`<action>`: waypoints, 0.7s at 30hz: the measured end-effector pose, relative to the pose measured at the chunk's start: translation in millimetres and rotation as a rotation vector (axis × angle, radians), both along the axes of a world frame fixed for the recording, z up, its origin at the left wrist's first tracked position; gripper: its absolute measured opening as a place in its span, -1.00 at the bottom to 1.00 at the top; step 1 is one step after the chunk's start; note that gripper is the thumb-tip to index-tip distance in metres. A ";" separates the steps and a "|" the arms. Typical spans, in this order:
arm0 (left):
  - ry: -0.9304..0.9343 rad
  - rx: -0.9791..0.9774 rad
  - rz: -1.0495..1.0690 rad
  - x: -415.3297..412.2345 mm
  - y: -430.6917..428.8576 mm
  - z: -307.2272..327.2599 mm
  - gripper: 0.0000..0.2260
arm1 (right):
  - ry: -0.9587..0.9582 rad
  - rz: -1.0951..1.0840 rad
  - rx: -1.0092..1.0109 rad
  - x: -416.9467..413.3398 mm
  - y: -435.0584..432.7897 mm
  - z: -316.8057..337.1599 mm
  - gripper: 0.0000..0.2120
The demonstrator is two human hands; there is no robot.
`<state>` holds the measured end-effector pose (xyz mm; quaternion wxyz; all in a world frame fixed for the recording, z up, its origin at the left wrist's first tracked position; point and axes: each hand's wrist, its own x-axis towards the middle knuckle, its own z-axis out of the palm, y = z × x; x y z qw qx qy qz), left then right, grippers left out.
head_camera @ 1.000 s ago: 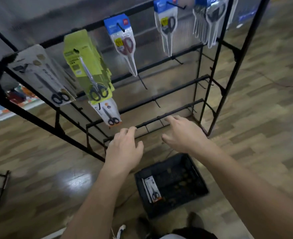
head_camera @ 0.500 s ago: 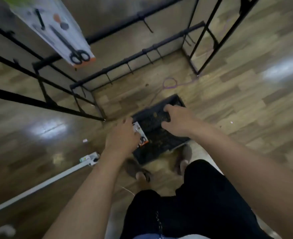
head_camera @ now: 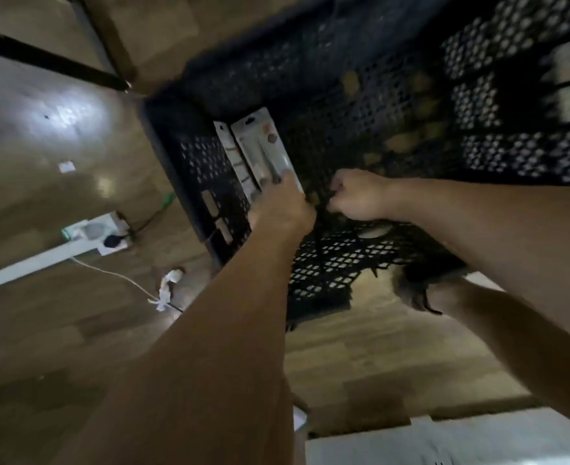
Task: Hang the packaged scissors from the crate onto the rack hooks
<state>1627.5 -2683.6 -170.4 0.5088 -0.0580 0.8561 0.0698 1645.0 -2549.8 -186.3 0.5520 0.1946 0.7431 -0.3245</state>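
The black perforated crate (head_camera: 206, 209) stands on the wooden floor and fills the upper middle of the head view. Two packaged scissors lean against its left wall: a front package (head_camera: 260, 146) and a second package (head_camera: 233, 159) just behind it. My left hand (head_camera: 280, 209) reaches into the crate and grips the lower end of the front package. My right hand (head_camera: 360, 196) hovers beside it inside the crate, fingers curled into a fist with nothing visible in it. Only a black bottom bar of the rack (head_camera: 42, 58) shows at the upper left; its hooks are out of view.
A white power strip (head_camera: 95, 233) with a cable and a white plug (head_camera: 169, 283) lies on the floor left of the crate. A shoe (head_camera: 417, 293) stands at the crate's near edge. White material (head_camera: 444, 441) sits at the bottom right.
The view has dropped from the rack down close to the crate. Both hands went down into the crate, and my left hand has taken hold of a scissors package.
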 end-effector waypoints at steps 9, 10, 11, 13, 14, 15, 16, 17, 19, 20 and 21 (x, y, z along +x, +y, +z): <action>-0.210 -0.519 -1.051 -15.2 -38.8 -120.3 -0.18 | 0.095 -0.425 0.027 -4.0 -71.6 -159.5 -0.52; -0.229 -0.542 -1.127 -16.5 -41.3 -122.5 -0.13 | 0.109 -0.447 0.024 -6.0 -75.7 -163.6 -0.54; -0.240 -0.555 -1.209 -15.1 -42.4 -123.4 -0.12 | 0.112 -0.436 0.015 -7.5 -79.1 -166.1 -0.57; -0.263 -0.568 -1.341 -9.1 -40.0 -123.7 -0.22 | 0.113 -0.377 -0.019 -10.1 -83.2 -166.7 -0.64; -0.270 -0.567 -1.397 -6.3 -36.9 -120.8 -0.30 | 0.126 -0.353 -0.031 -11.1 -83.3 -163.9 -0.69; -0.265 -0.551 -1.461 -4.3 -35.4 -116.7 -0.37 | 0.148 -0.350 -0.043 -10.8 -81.7 -159.3 -0.76; -0.245 -0.516 -1.512 -4.2 -33.7 -109.4 -0.42 | 0.179 -0.373 -0.052 -9.5 -78.2 -153.0 -0.82; -0.221 -0.465 -1.556 -5.6 -34.3 -100.8 -0.44 | 0.210 -0.404 -0.054 -7.0 -71.7 -144.2 -0.83; -0.189 -0.401 -1.579 -11.3 -36.6 -77.8 -0.43 | 0.257 -0.458 -0.025 2.7 -51.9 -119.4 -0.79; -0.189 -0.404 -1.567 -14.5 -37.7 -65.2 -0.41 | 0.266 -0.482 -0.011 8.9 -39.9 -104.7 -0.75; -0.198 -0.420 -1.554 -17.7 -38.3 -53.0 -0.41 | 0.267 -0.506 -0.001 14.7 -27.7 -88.9 -0.72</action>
